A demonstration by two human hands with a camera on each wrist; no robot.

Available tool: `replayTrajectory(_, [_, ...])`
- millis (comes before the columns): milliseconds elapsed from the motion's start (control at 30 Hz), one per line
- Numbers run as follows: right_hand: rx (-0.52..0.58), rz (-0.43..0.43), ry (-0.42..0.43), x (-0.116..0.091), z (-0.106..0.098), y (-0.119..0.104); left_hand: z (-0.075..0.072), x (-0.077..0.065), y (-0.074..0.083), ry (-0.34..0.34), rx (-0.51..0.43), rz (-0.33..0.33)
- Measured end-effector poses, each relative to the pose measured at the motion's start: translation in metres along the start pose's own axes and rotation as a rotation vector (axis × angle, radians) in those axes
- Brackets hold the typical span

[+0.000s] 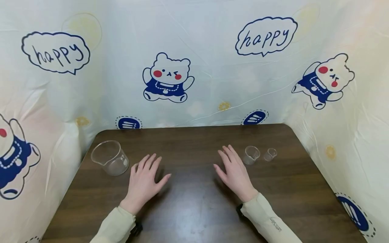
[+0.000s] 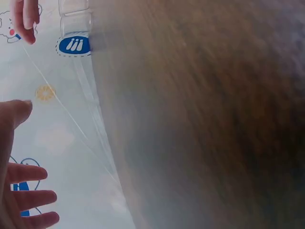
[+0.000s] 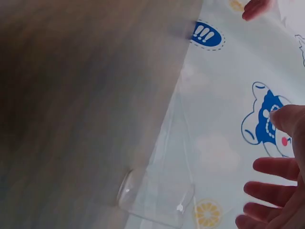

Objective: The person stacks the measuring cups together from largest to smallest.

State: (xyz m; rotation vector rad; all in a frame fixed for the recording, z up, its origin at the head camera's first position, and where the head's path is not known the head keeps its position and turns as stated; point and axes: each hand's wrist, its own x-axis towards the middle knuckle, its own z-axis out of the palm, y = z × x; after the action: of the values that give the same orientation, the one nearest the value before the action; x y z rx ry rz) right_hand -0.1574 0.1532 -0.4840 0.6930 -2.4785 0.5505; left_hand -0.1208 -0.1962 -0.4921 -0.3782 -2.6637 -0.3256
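My left hand (image 1: 144,182) hovers over the table with its fingers spread, just right of a large glass beaker (image 1: 114,162) that has white markings. Across from it, my right hand (image 1: 236,173) has its fingers extended and holds nothing. Close beyond its fingers stands a smaller beaker (image 1: 251,156), and to the right of that a tiny one (image 1: 270,154). In the left wrist view, the left thumb (image 2: 16,112) and fingers are apart with nothing between them. The right wrist view has a clear beaker (image 3: 155,195) near the right fingers (image 3: 271,191).
A dark brown wooden table (image 1: 194,209) carries the beakers. Behind it and at both sides hangs a pale curtain (image 1: 212,40) printed with bears and the word "happy". Dark wrist straps (image 1: 136,229) show at the sleeve cuffs.
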Motion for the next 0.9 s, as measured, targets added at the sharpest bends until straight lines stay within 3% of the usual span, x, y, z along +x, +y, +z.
replayTrajectory(433, [0.008,-0.057,-0.064,0.017,0.008,-0.023,-0.016,-0.008,-0.018,0.164,-0.080,-0.034])
replayTrajectory(900, [0.020,-0.151,-0.064,0.031,0.012,-0.047,-0.028,-0.029,-0.039,0.209,-0.080,-0.103])
